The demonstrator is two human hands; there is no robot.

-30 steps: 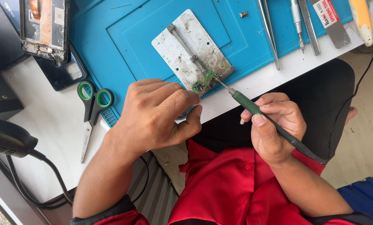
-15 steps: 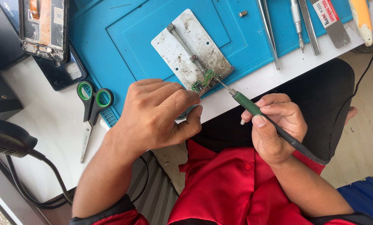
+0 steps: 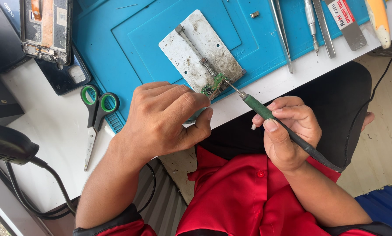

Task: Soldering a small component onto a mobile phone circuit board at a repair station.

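Observation:
A scuffed metal holder plate [image 3: 196, 48] lies on the blue work mat [image 3: 130, 30], with a small green circuit board [image 3: 212, 85] clamped at its near corner. My right hand [image 3: 288, 131] grips a soldering iron [image 3: 259, 109] by its green handle like a pen, and the tip touches the board's right edge. My left hand [image 3: 161, 118] rests on the mat's near edge with fingers curled. Its fingertips press against the plate just left of the board. Anything under those fingers is hidden.
Green-handled scissors [image 3: 95, 116] lie left of my left hand. An opened phone [image 3: 45, 28] sits at the back left, and a black tool with a cable [image 3: 8, 144] at the left edge. Tweezers [image 3: 281, 35] and several other hand tools line the mat's right side.

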